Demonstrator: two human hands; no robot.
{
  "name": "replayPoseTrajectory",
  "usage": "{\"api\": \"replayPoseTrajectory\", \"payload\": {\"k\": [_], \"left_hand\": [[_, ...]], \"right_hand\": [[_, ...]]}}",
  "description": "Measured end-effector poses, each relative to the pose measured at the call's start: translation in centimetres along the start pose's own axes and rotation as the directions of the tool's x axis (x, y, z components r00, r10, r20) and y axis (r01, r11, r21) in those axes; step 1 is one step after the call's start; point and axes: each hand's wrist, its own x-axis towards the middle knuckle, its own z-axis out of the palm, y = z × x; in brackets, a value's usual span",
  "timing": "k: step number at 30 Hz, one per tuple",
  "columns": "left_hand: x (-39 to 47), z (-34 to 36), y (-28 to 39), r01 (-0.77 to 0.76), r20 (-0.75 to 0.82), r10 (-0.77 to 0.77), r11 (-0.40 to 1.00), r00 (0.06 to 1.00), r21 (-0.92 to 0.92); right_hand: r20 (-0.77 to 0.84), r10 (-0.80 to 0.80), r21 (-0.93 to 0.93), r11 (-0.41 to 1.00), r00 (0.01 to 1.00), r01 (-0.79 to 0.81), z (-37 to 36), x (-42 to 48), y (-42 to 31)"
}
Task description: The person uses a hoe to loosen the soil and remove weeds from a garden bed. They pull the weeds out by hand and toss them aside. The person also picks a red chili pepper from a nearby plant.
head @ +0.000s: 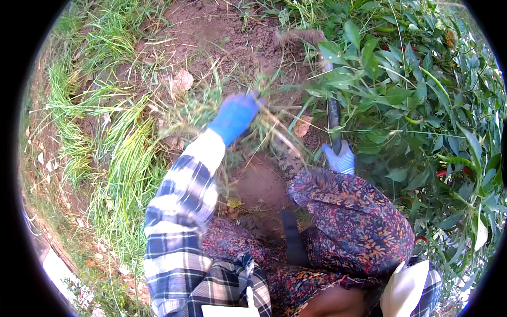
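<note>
My left hand, in a blue glove, is over the soil in front of my knees and blurred by motion. Its fingers are closed around a bunch of uprooted-looking weeds; green blades and a dry stalk stick out on both sides. My right hand, in a light blue-and-white glove, grips the dark lower handle of a short hoe. The soil-caked hoe blade lies at the far end, over the brown soil. Pepper leaves partly cover the handle.
Dense pepper plants with green and red pods crowd the right side. Tall grass grows on the left. Dry leaves lie on the soil. My knees in floral cloth are close below the hands.
</note>
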Motion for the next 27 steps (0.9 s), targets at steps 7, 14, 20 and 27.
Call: {"api": "replayPoseTrajectory", "payload": {"k": [7, 14, 20, 27], "left_hand": [[4.6, 1.0, -1.2, 0.181, 0.25, -0.103, 0.932, 0.963, -0.313], [-3.8, 1.0, -2.4, 0.102, 0.353, -0.004, 0.961, 0.936, -0.258], [-13.5, 0.5, -6.3, 0.171, 0.301, -0.177, 0.984, 0.937, 0.047], [-5.8, -0.2, -1.4, -0.105, 0.099, 0.108, 0.994, 0.989, -0.033]], "right_hand": [[-0.057, -0.085, -0.05, 0.995, 0.995, 0.082, 0.0, 0.4, -0.3], [-0.026, -0.012, -0.023, 1.0, 1.0, 0.011, -0.4, 0.6, 0.8], [-0.064, -0.157, -0.005, 0.988, 0.986, 0.157, -0.1, 1.7, 0.6], [-0.032, -0.186, -0.055, 0.981, 0.982, 0.184, 1.5, 6.4, -5.5]]}}
